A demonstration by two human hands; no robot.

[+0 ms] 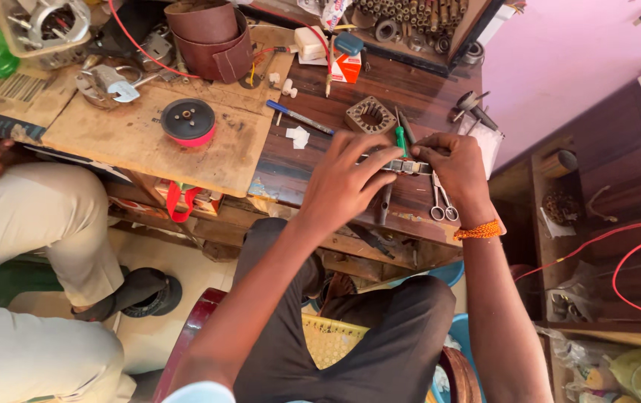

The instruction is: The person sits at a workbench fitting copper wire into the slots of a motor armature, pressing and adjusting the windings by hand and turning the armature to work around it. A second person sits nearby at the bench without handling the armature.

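Note:
Both my hands meet over a dark wooden workbench (pixel 313 160). My left hand (pixel 343 179) and my right hand (pixel 451 168) together grip a flat metal strip with square segments (pixel 408 167), held level between the fingertips. A green-handled screwdriver (pixel 401 139) lies just behind the strip. Scissors (pixel 442 203) lie under my right wrist, which wears an orange beaded band (pixel 477 230). A square metal stator core (pixel 370 114) sits behind my left hand.
A blue pen (pixel 299 117), a red-and-black spool (pixel 188 121) on a plywood board (pixel 141 138), rolls of brown sheet (pixel 208 33) and motor parts (pixel 44 26) crowd the bench. Another person in pale trousers (pixel 36 216) sits at left. Red wires (pixel 619 246) cross shelves at right.

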